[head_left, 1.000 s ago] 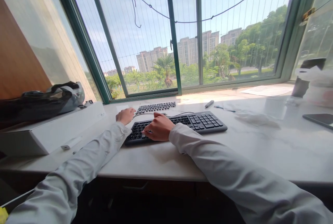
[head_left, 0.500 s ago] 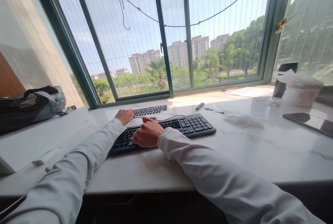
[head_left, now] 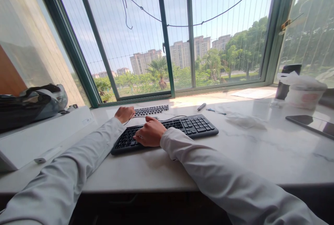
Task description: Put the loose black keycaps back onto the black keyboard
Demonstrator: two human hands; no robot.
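Observation:
A black keyboard (head_left: 198,126) lies at a slant on the white marbled table. My right hand (head_left: 150,133) is over its left half, fingers curled down at the keys; whatever the fingertips may hold is hidden under the hand. Behind the keyboard, black keycaps (head_left: 153,109) are laid out in rows on the table. At the left end of those rows rests my left hand (head_left: 125,114), its fingers closed, and I cannot make out what is in them. A thin black cable (head_left: 175,117) runs behind the keyboard.
A white box (head_left: 47,138) with a black bag (head_left: 31,108) stands at left. Right of the keyboard lie a small grey tool (head_left: 201,107), a blue thin tool (head_left: 216,111), a clear plastic bag (head_left: 246,121) and a dark tablet (head_left: 310,124). A bagged tub (head_left: 302,94) stands behind.
The whole view has shifted slightly. Both hands keep nearly the same places, the right at the keyboard and the left beside the keycap rows.

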